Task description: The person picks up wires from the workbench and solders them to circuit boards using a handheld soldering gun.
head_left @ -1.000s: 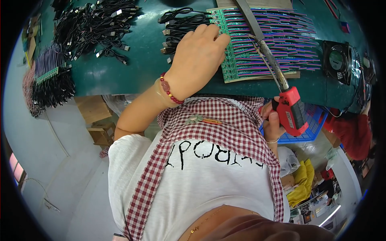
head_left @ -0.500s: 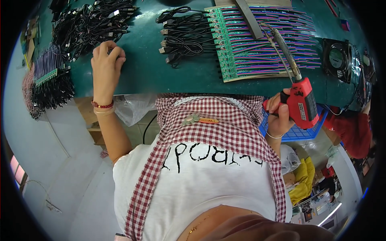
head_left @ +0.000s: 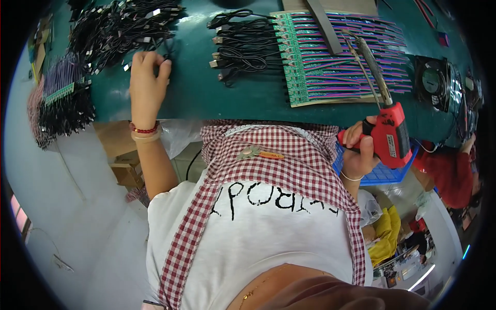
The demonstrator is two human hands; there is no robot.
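The left hand, fingertips bunched, had moved to the black cable pile's edge; any grip was unclear. The right hand held the red soldering gun. Between them on the table, the green circuit boards now lay free of fingers.

I see large black letters across a white fabric T-shirt. The pale label on the red-and-black plastic soldering gun is unreadable.

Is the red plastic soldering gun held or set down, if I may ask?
Held: the right hand, its fingers curled, grips the red plastic soldering gun.
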